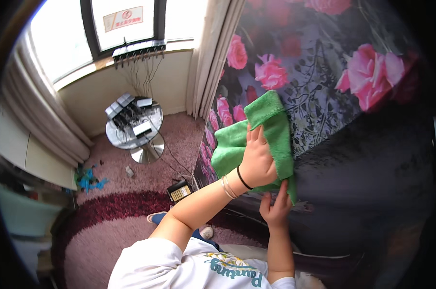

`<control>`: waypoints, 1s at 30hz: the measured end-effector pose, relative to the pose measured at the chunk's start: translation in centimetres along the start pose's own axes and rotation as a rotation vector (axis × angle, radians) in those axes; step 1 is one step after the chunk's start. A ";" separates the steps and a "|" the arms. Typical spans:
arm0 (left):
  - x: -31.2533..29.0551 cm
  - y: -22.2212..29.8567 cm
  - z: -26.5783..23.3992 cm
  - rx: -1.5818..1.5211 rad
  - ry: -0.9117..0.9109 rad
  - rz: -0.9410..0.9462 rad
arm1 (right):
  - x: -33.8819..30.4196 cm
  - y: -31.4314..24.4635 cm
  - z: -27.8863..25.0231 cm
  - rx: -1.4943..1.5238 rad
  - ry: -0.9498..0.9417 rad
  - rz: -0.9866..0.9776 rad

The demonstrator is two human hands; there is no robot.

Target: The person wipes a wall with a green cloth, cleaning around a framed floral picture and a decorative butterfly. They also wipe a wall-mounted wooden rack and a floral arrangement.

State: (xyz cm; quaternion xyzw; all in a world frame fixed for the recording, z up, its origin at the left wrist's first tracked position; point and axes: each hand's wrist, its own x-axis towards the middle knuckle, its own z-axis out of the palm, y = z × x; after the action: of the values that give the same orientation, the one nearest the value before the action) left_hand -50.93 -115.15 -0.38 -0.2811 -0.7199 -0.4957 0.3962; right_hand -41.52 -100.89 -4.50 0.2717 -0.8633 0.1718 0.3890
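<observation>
A green cloth [275,139] lies spread and partly folded against a wall covering printed with pink roses [319,125]. My left hand [259,161], with a black band and pale bangles at the wrist, rests flat on the cloth, fingers stretched upward. A fold of the cloth laps over its fingertips. Just below, my right hand [277,208] has hold of the cloth's lower corner. Its thumb stands apart on the left, and the cloth's edge hides some of its fingers.
A small round table [126,137] bears several boxy devices with cables. A black device with a keypad [180,191] sits on the pink carpet [102,236]. Blue scraps [90,178] lie at left. Curtains [213,58] flank the window; a cabled power strip [140,50] is on its sill.
</observation>
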 end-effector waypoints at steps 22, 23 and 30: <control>-14.9 -16.4 -1.1 0.125 -0.590 0.239 | -4.5 -15.5 13.8 -0.306 -0.046 0.876; -15.4 -15.7 -2.2 -0.017 -0.597 0.212 | -4.8 -16.8 14.0 -0.313 -0.036 0.890; -23.2 -5.9 -11.5 -0.675 -1.051 -0.120 | -9.3 -28.6 12.2 -0.422 0.252 1.157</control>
State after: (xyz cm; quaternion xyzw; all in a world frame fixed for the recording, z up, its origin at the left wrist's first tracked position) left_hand -40.01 -128.31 -20.78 -0.5559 -0.6370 -0.5126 -0.1500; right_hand -26.22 -126.71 -16.98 -0.3446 -0.8335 0.2109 0.3770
